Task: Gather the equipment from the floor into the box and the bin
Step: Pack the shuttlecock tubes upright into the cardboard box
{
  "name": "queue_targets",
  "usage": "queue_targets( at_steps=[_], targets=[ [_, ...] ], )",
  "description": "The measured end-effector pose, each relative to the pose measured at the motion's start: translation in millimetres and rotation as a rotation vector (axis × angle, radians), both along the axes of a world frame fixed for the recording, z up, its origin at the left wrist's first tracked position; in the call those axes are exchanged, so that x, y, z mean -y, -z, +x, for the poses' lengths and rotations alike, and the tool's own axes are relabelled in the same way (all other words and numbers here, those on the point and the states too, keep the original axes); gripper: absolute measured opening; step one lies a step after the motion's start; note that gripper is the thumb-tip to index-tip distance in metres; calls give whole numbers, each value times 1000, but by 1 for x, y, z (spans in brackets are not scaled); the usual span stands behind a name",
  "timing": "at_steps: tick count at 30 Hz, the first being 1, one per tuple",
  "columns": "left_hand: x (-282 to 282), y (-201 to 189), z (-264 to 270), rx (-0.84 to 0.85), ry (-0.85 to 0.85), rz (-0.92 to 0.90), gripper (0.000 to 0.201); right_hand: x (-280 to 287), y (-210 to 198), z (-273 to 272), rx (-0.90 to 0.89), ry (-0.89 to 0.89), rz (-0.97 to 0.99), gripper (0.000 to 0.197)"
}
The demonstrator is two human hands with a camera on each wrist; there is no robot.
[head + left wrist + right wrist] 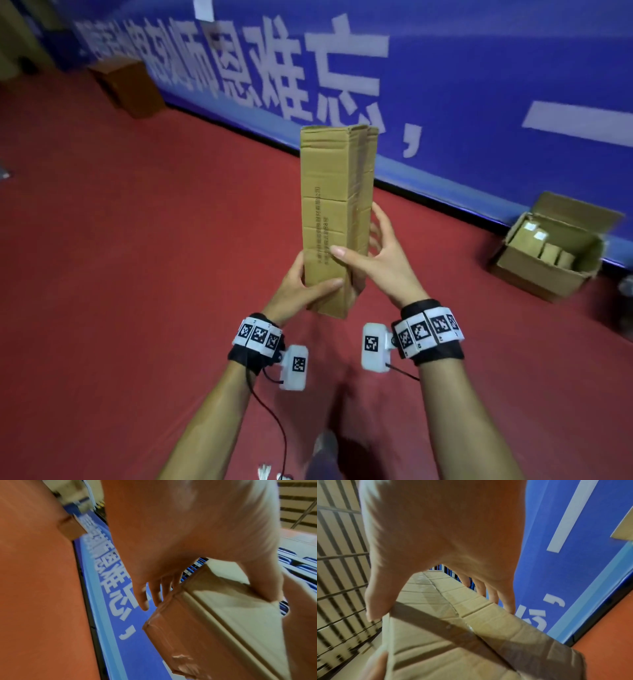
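I hold a long, narrow cardboard box upright in front of me, above the red floor. My left hand grips its lower end, thumb across the front face and fingers round the back. My right hand holds it just higher, thumb on the front and fingers along the far right side. The left wrist view shows the taped end of the box between thumb and fingers. In the right wrist view the box runs away under my right thumb.
An open cardboard box with smaller cartons inside stands on the floor at the right, against the blue banner wall. A closed brown box stands far left by the same wall. My foot shows at the bottom edge.
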State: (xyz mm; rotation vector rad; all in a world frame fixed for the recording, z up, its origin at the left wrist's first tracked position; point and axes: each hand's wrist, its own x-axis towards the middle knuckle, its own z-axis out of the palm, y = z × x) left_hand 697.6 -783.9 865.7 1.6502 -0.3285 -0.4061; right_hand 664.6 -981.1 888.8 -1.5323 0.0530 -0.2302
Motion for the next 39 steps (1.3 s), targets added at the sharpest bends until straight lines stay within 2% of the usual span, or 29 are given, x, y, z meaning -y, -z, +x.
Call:
queue_targets(
  at_steps=[4, 8, 13, 17, 21, 24, 28, 31, 36, 39],
  targets=[
    [40, 3, 63, -2, 227, -6, 85, 23, -5, 19, 72, 166, 15, 102],
    [73, 5, 113, -9, 443, 42, 89, 42, -6, 31, 84, 301, 22, 101],
    [124, 7, 137, -2, 628, 39, 81, 63, 1, 31, 96, 512, 17, 92],
    [184, 16, 147, 68, 697, 32, 91, 96, 10, 26, 73, 721, 30, 76],
    [264, 23, 141, 251, 681, 95, 109, 141, 13, 17, 40, 851, -55, 64],
    [328, 26, 131, 412, 648, 218, 128, 183, 16, 15, 30, 934, -59, 65],
    [417, 35, 124, 504, 667, 245, 134, 260, 24, 17, 9, 1079, -27, 75],
    [484, 36, 133, 507, 722, 271, 135, 328, 24, 24, 10, 1124, -11, 80],
    [586, 29, 170, 465, 820, 237, 147, 438, 12, 42, 31, 1126, -24, 70],
    [628, 20, 198, 462, 884, 230, 146, 491, 8, 58, 43, 1145, 20, 64]
  ],
)
